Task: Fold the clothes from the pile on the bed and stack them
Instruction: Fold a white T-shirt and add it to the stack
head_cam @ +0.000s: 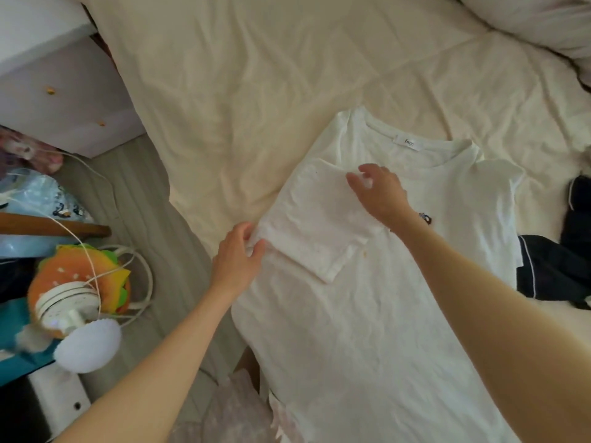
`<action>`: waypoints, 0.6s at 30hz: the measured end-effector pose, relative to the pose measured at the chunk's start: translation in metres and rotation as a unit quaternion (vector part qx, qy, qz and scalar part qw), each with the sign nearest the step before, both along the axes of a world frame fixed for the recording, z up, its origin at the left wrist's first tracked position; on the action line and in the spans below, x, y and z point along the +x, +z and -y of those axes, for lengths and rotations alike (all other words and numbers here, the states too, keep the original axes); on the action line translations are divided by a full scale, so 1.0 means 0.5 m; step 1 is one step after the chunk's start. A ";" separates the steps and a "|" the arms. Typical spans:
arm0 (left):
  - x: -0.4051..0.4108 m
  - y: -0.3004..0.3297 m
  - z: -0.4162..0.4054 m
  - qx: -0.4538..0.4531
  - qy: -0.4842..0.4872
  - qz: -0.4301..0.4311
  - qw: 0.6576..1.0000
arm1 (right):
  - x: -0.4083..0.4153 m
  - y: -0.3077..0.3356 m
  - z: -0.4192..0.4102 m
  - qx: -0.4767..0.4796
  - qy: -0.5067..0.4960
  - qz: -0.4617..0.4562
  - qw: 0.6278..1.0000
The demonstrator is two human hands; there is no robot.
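A white T-shirt (367, 314) lies flat on the cream bed sheet (256, 91), collar and label toward the far side. Its left sleeve (316, 225) is folded inward over the chest. My left hand (238, 254) pinches the shirt's left edge at the fold. Above the folded sleeve, my right hand (379, 193) holds the sleeve's top corner between its fingertips. A small dark print (425, 218) on the chest shows beside my right wrist.
Dark navy clothes with white piping (556, 266) lie at the right edge of the bed. A pillow (527, 17) sits far right. Left of the bed stand a white nightstand (64, 100), a burger-shaped toy (80, 282), cables and a white lamp (88, 345).
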State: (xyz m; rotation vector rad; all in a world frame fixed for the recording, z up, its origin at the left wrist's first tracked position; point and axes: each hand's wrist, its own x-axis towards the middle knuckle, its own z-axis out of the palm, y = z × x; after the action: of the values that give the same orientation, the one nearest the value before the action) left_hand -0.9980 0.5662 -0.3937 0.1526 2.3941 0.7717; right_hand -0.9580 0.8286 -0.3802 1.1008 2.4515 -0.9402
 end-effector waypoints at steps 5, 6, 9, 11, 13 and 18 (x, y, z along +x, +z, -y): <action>0.002 -0.019 -0.002 -0.069 -0.073 0.010 0.995 | 0.003 -0.017 -0.011 -0.027 0.055 0.164 0.985; 0.005 -0.018 0.003 -0.089 -0.111 -0.002 0.990 | 0.018 -0.016 -0.015 -0.036 0.056 0.170 0.983; 0.000 -0.002 0.016 -0.072 -0.184 -0.137 0.971 | 0.063 -0.009 -0.033 -0.120 -0.019 0.114 0.986; 0.003 0.007 0.012 -0.020 -0.235 -0.279 0.931 | 0.084 0.007 -0.040 -0.251 -0.175 0.016 0.952; 0.015 0.010 0.003 0.026 -0.278 -0.324 0.904 | 0.098 0.017 -0.044 -0.339 -0.269 -0.037 0.900; 0.081 0.027 -0.073 0.101 0.260 0.254 0.926 | 0.131 0.013 -0.033 -0.390 -0.368 -0.044 0.843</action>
State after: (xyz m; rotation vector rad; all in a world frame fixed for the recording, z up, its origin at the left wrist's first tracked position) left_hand -0.9576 0.6029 -0.3800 -0.5623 1.8586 1.1356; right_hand -0.8924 0.8450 -0.3736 1.6541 1.3364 -1.9872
